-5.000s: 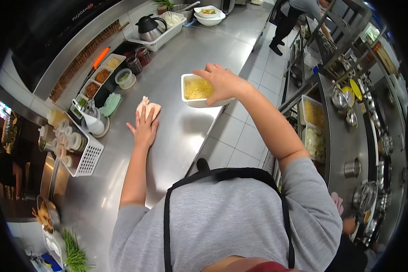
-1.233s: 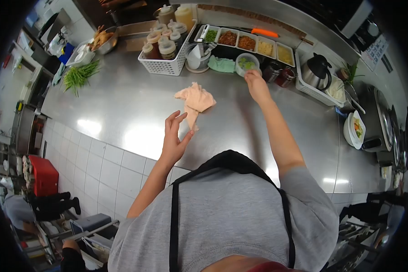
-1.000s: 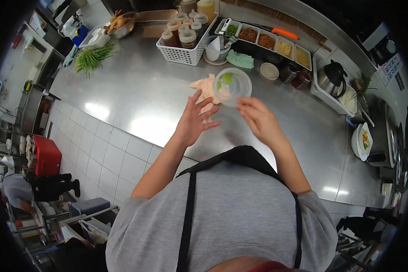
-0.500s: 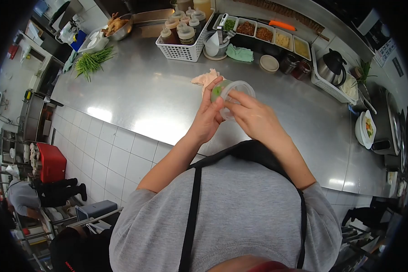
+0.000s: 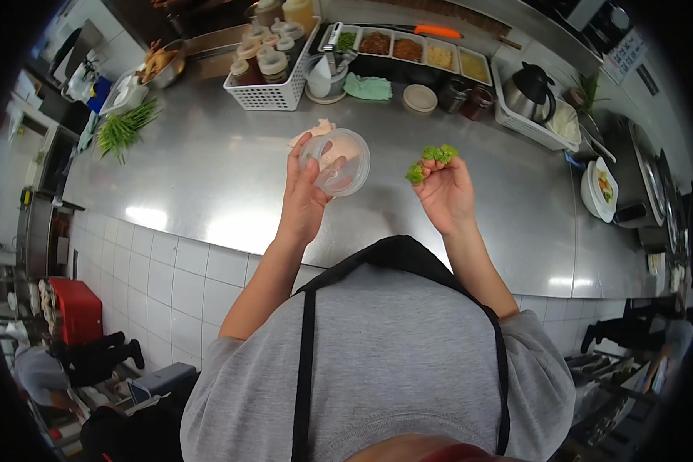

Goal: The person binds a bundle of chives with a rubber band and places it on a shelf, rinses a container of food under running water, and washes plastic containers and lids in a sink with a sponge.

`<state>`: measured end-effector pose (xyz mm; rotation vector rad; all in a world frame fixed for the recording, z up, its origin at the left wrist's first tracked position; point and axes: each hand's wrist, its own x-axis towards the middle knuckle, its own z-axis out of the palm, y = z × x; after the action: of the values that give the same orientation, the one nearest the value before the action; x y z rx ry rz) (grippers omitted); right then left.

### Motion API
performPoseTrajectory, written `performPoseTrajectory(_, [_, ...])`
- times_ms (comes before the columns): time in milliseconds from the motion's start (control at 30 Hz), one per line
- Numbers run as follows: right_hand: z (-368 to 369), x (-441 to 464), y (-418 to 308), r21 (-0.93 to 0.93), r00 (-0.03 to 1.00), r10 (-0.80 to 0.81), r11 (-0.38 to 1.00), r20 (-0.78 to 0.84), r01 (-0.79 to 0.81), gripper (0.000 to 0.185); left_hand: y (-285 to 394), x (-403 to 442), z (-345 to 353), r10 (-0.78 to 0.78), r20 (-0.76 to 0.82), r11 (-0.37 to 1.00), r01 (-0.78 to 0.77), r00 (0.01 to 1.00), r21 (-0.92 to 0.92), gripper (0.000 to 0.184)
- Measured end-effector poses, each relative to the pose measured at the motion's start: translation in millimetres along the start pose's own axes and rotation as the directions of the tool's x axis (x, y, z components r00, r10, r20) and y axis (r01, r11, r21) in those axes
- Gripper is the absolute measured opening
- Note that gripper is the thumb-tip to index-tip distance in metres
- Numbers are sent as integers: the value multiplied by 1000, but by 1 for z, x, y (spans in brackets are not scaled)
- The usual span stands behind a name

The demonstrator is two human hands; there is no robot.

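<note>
Green leaves pinched in right hand, one clear tub gripped in left hand

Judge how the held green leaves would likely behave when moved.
The green leaves are probably light: the right hand holds them at its fingertips. Their ruffled edges look soft and might crumple or tear if pinched.

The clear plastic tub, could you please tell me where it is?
In the head view, the clear tub is in the left hand, over the steel counter, with the peach cloth partly behind it.
</note>
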<state>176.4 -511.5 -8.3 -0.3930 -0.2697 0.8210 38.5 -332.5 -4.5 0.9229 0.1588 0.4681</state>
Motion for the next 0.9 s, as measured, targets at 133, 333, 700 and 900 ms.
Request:
performPoseTrajectory(133, [-6, 0, 2, 50, 999, -34, 998, -18, 35, 26, -8, -2, 3, -26, 36, 999, 25, 999, 27, 57])
performPoseTrajectory(333, [2, 0, -1, 96, 989, 24, 995, -144, -10, 30, -9, -10, -6, -53, -24, 998, 54, 998, 35, 59])
performPoseTrajectory(700, [-20, 49, 36, -958, 980, 199, 273, -34, -89, 27, 15, -71, -48, 30, -383, 997, -53, 923, -49, 57])
performPoseTrajectory(900, [-51, 129, 78, -922, 984, 111, -348, 137, 167, 59, 26, -116, -50, 119, -502, 989, -146, 857, -16, 60])
